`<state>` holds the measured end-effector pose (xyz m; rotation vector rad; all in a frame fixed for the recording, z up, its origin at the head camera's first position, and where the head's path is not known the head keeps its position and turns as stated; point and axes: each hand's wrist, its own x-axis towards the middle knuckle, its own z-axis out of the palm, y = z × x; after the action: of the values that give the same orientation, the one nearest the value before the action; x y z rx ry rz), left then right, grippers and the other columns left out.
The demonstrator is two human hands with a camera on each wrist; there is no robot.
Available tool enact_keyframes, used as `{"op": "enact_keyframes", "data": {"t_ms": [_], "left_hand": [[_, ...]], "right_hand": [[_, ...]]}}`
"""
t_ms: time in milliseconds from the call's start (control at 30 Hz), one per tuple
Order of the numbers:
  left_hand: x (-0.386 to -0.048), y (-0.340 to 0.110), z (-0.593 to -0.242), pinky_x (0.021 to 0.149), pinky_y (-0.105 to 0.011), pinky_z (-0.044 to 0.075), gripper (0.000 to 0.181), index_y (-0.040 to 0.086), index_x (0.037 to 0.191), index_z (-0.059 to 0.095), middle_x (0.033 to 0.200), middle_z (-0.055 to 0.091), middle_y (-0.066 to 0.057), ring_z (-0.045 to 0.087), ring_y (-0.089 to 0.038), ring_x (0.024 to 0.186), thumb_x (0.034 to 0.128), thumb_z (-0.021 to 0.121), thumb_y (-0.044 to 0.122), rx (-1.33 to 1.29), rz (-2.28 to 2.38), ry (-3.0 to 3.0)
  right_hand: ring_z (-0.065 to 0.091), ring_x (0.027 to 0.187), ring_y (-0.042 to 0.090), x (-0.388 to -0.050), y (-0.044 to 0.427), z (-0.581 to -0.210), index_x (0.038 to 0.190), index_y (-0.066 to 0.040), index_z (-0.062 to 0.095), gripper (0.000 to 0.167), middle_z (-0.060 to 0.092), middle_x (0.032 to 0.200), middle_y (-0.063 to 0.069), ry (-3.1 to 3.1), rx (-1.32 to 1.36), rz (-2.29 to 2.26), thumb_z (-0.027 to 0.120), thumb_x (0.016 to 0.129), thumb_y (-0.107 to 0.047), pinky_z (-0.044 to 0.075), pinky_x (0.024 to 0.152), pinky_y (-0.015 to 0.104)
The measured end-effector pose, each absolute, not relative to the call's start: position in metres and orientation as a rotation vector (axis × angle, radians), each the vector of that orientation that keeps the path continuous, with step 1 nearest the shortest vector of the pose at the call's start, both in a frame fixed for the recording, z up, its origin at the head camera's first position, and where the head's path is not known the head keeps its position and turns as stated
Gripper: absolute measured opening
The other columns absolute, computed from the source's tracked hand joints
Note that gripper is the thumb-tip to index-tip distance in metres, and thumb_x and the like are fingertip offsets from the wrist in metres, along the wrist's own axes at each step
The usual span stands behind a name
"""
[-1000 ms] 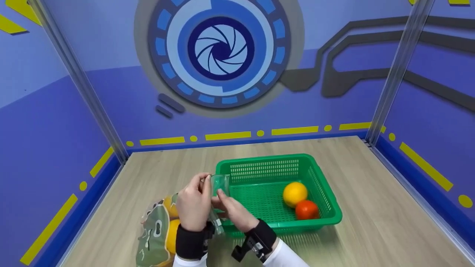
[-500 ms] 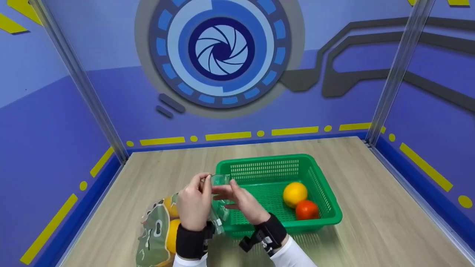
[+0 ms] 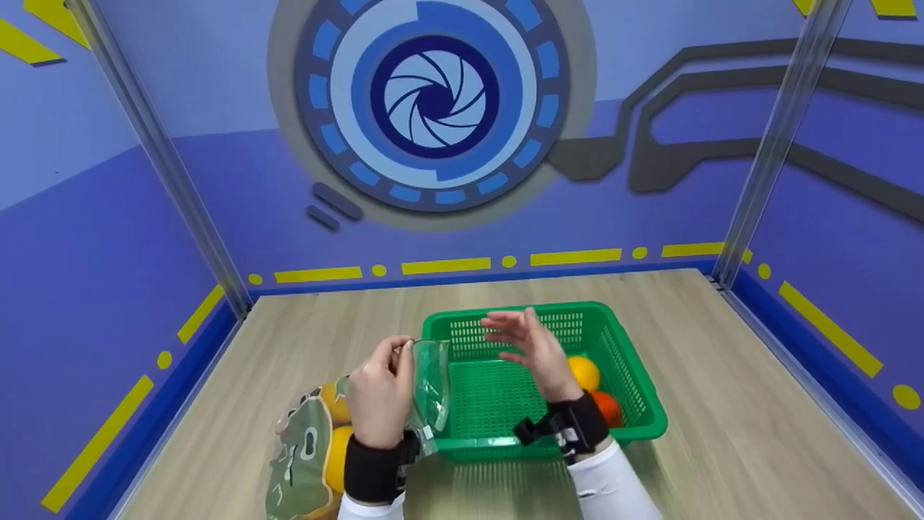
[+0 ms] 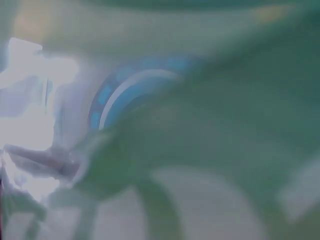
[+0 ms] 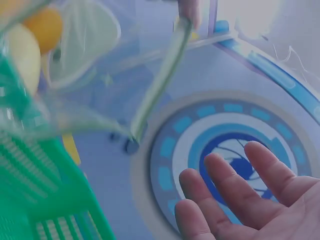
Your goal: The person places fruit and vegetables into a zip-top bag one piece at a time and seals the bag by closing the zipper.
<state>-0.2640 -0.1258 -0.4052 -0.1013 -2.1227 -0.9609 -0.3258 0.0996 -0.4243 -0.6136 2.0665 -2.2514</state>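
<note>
My left hand pinches the top edge of a clear plastic bag with a green cartoon print. Orange-yellow fruit shows inside the bag, left of that hand. Blurred green film fills most of the left wrist view. Over the green basket, my right hand is held up, fingers spread and holding nothing; the right wrist view shows its extended fingers apart from the bag. A yellow-orange fruit and a red tomato lie in the basket, partly hidden by the right arm.
The basket stands on a wood-grain table, directly right of the bag. Blue printed panels enclose the table at the back and sides, with metal posts at the rear corners.
My right hand has left the bag's mouth and moved right and up over the basket, its fingers spreading. My left hand keeps its pinch on the bag's edge, almost in place.
</note>
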Motion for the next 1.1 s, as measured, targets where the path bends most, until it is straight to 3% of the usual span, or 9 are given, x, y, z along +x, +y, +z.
{"op": "enact_keyframes", "data": {"t_ms": [200, 267, 433, 500, 567, 667, 800, 933, 1100], "left_hand": [[-0.264, -0.126, -0.405, 0.052, -0.021, 0.038, 0.009, 0.004, 0.102, 0.076, 0.063, 0.055, 0.000, 0.045, -0.007, 0.054, 0.0961, 0.071, 0.009, -0.100, -0.941, -2.116], [-0.264, -0.126, -0.406, 0.052, -0.020, 0.039, 0.009, 0.004, 0.102, 0.076, 0.063, 0.056, 0.000, 0.046, -0.007, 0.054, 0.0959, 0.071, 0.008, -0.091, -0.942, -2.124], [-0.264, -0.125, -0.406, 0.053, -0.020, 0.040, 0.009, 0.003, 0.102, 0.076, 0.063, 0.056, -0.001, 0.047, -0.008, 0.054, 0.0961, 0.071, 0.009, -0.080, -0.952, -2.132], [-0.264, -0.125, -0.405, 0.053, -0.020, 0.039, 0.009, 0.003, 0.102, 0.076, 0.063, 0.056, -0.001, 0.046, -0.008, 0.054, 0.0962, 0.071, 0.009, -0.081, -0.952, -2.128], [-0.264, -0.125, -0.405, 0.052, -0.020, 0.039, 0.009, 0.003, 0.102, 0.076, 0.062, 0.055, -0.001, 0.046, -0.009, 0.054, 0.0963, 0.071, 0.009, -0.084, -0.953, -2.125], [-0.265, -0.125, -0.405, 0.054, -0.020, 0.040, 0.009, 0.003, 0.102, 0.076, 0.063, 0.056, -0.001, 0.047, -0.008, 0.055, 0.0960, 0.071, 0.008, -0.081, -0.957, -2.130], [-0.264, -0.125, -0.406, 0.055, -0.019, 0.042, 0.009, 0.003, 0.102, 0.076, 0.064, 0.057, -0.001, 0.047, -0.008, 0.055, 0.0962, 0.071, 0.008, -0.079, -0.967, -2.137], [-0.265, -0.126, -0.406, 0.054, -0.019, 0.040, 0.009, 0.003, 0.103, 0.076, 0.063, 0.056, 0.000, 0.046, -0.007, 0.055, 0.0964, 0.071, 0.008, -0.083, -0.971, -2.135], [-0.265, -0.127, -0.405, 0.053, -0.019, 0.039, 0.009, 0.003, 0.102, 0.075, 0.062, 0.053, 0.000, 0.044, -0.006, 0.054, 0.0963, 0.070, 0.008, -0.103, -0.967, -2.119]], "right_hand": [[0.057, 0.131, 0.039, -0.346, 0.129, -0.425, 0.141, -0.001, 0.056, 0.053, 0.059, 0.142, 0.021, 2.493, -0.518, -2.026, 0.026, 0.114, -0.035, 0.047, 0.107, 0.052], [0.058, 0.124, 0.038, -0.352, 0.137, -0.428, 0.142, 0.000, 0.055, 0.049, 0.060, 0.136, 0.023, 2.632, -0.499, -1.863, 0.028, 0.115, -0.031, 0.045, 0.104, 0.052], [0.045, 0.137, 0.046, -0.367, 0.152, -0.438, 0.148, -0.001, 0.047, 0.056, 0.050, 0.145, 0.027, 2.837, -0.376, -1.416, 0.036, 0.112, -0.042, 0.035, 0.114, 0.061], [0.030, 0.150, 0.050, -0.372, 0.156, -0.444, 0.152, -0.002, 0.044, 0.064, 0.040, 0.157, 0.028, 2.882, -0.307, -1.240, 0.041, 0.109, -0.049, 0.024, 0.121, 0.067], [0.021, 0.152, 0.054, -0.376, 0.160, -0.450, 0.155, -0.004, 0.042, 0.069, 0.035, 0.160, 0.030, 2.896, -0.254, -1.081, 0.048, 0.106, -0.052, 0.018, 0.121, 0.069], [0.020, 0.150, 0.058, -0.379, 0.164, -0.459, 0.155, -0.004, 0.042, 0.074, 0.035, 0.159, 0.032, 2.860, -0.217, -0.917, 0.061, 0.100, -0.050, 0.020, 0.119, 0.072], [0.035, 0.144, 0.056, -0.380, 0.165, -0.467, 0.151, -0.002, 0.047, 0.081, 0.046, 0.153, 0.028, 2.786, -0.228, -0.790, 0.076, 0.090, -0.047, 0.033, 0.114, 0.068], [0.045, 0.136, 0.054, -0.379, 0.164, -0.470, 0.145, 0.001, 0.052, 0.080, 0.054, 0.146, 0.027, 2.760, -0.250, -0.727, 0.085, 0.084, -0.038, 0.038, 0.111, 0.065], [0.059, 0.109, 0.037, -0.376, 0.163, -0.472, 0.140, -0.004, 0.058, 0.075, 0.062, 0.127, 0.020, 2.772, -0.213, -0.673, 0.091, 0.075, -0.026, 0.050, 0.096, 0.054]]}}
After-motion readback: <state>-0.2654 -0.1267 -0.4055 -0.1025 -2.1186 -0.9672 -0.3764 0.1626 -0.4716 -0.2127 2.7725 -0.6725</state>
